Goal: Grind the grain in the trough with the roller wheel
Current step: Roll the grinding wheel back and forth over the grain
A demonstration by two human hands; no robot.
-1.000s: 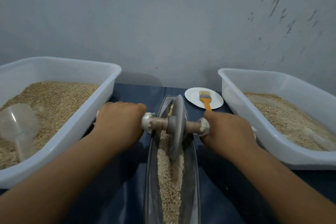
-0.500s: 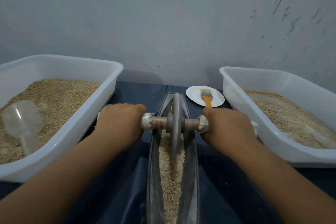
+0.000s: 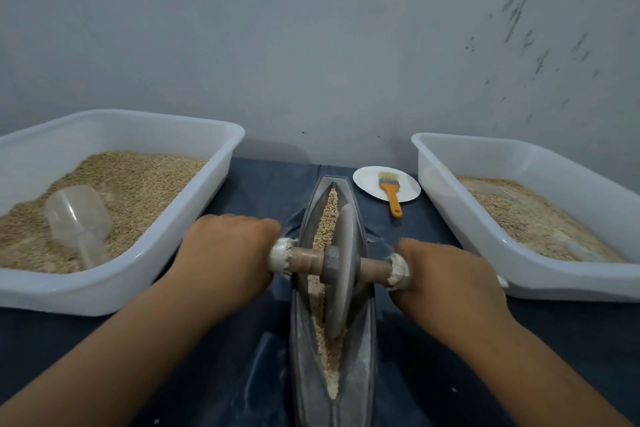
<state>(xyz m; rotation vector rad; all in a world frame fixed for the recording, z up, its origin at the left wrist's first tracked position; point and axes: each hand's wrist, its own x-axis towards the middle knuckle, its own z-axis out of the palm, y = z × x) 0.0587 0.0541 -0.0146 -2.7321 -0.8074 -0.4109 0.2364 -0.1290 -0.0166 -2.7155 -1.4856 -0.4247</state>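
So, mid-grind from what I see. Left hand [image 3: 228,250] wrapped round left end of axle, right hand [image 3: 446,281] gripping right end. Roller wheel [image 3: 343,270] sits in trough [image 3: 363,378], about midway along. Grain [image 3: 329,215] at far end looks whole, near end paler, finer. I'd guess plenty passes left. Left tub [image 3: 114,288], right tub [image 3: 519,274] both hold grain.

My left hand [image 3: 228,250] and right hand [image 3: 446,274] cover the handle ends of the roller wheel [image 3: 341,270], so I can't see my fingers. The wheel hides some grain [image 3: 327,215] behind it. The trough [image 3: 363,374] runs off the bottom edge, and the left tub [image 3: 138,263] and right tub [image 3: 519,274] are cut by the sides.
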